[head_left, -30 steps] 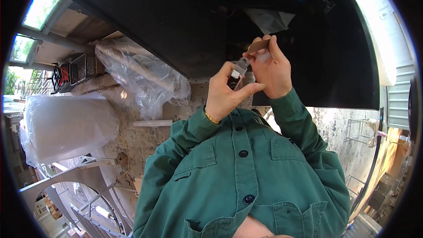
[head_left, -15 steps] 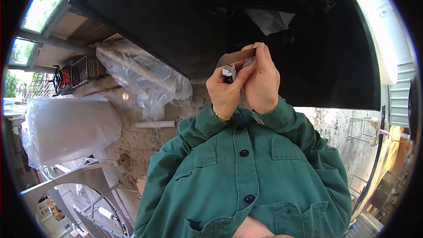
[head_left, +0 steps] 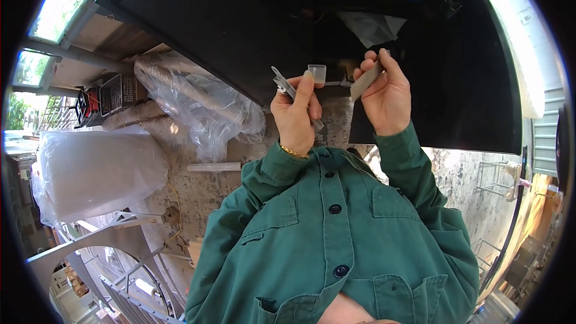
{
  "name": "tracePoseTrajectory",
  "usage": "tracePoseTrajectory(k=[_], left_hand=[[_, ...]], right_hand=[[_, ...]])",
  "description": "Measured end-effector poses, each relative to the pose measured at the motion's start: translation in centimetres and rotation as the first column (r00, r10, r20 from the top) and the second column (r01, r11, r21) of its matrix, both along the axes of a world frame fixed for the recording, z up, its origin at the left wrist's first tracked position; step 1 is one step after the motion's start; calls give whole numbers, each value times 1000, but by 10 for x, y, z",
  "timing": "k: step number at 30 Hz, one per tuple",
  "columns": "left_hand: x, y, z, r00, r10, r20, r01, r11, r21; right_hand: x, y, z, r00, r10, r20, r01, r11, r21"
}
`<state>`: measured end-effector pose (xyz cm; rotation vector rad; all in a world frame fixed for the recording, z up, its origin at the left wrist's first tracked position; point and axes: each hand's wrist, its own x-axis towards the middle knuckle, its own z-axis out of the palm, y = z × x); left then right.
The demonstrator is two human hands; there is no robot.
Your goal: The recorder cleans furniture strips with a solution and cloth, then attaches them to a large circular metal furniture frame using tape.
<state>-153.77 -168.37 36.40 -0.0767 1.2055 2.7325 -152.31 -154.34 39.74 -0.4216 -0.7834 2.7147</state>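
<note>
My left hand (head_left: pixel 293 119) is closed round a slim grey metal piece (head_left: pixel 284 83) with a loop at its upper end; its exact kind I cannot make out. Between the thumb and fingers of that hand also sits a small clear plastic box (head_left: pixel 320 72). A flat grey-brown strip (head_left: pixel 365 83), like stiff card, is pinched by my right hand (head_left: pixel 390 101). Both hands are held over the near edge of a large black panel (head_left: pixel 444 96), a short gap apart. A clear plastic bag (head_left: pixel 373 27) lies on the panel beyond them.
Crumpled clear plastic wrap (head_left: pixel 198 102) lies left of the panel. Nearer stands a large plastic-wrapped bundle (head_left: pixel 105 171). A dark crate (head_left: pixel 116 95) is at the far left, and a grey metal frame (head_left: pixel 114 243) at the near left. A pale strip (head_left: pixel 213 167) rests on the worn floor.
My hands have moved apart, the right one going right with the flat strip. The clear box and slim metal piece now show plainly in my left hand.
</note>
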Motion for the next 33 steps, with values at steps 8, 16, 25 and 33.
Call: tracePoseTrajectory(k=[8,16,25,33], left_hand=[[2,1,-4,999,-28,29,27,998,61],[6,-4,1,970,-237,-49,212,930,-300],[-1,-18,4,849,-465,-248,166,682,-712],[0,-23,20,765,-558,-321,9,507,-862]], right_hand=[[12,-26,-5,934,309,177,-355,846,398],[12,-12,0,975,159,152,-219,755,618],[15,17,24,954,243,175,-269,436,859],[16,23,20,920,343,187,-287,269,919]])
